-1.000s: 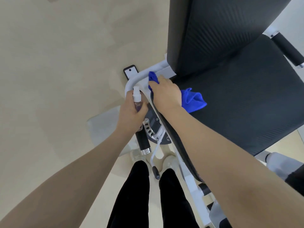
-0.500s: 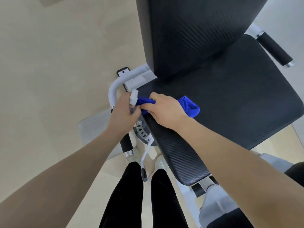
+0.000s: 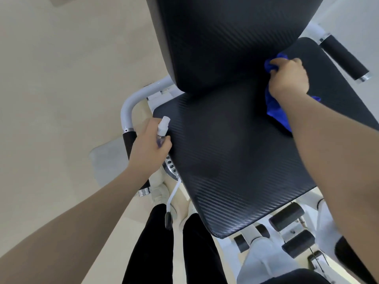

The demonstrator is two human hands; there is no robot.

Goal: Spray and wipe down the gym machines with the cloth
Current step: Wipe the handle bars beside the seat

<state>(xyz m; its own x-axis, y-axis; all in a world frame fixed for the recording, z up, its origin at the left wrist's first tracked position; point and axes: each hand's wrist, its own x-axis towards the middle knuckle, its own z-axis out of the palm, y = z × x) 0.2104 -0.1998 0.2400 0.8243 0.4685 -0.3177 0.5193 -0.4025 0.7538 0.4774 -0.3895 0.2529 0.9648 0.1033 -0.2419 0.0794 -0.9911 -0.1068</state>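
The gym machine has a black textured seat pad (image 3: 231, 156) and an upright black back pad (image 3: 221, 37). My right hand (image 3: 288, 78) grips a bunched blue cloth (image 3: 276, 109) and presses it on the seat's far right part, close under the back pad. My left hand (image 3: 147, 146) holds a small clear spray bottle (image 3: 162, 130) with a white nozzle at the seat's left edge. The bottle's lower part is hidden in my fist.
A white frame tube with a black grip (image 3: 128, 138) runs beside my left hand. Another black handle (image 3: 344, 58) sticks out at the far right. Black roller pads (image 3: 287, 217) and white frame parts sit below the seat. My black-trousered legs (image 3: 151, 242) stand on the beige floor (image 3: 61, 99).
My right hand has swept the cloth from the seat's left edge across to its far right side. My left hand stays by the left handle with the bottle. The view has shifted toward the seat.
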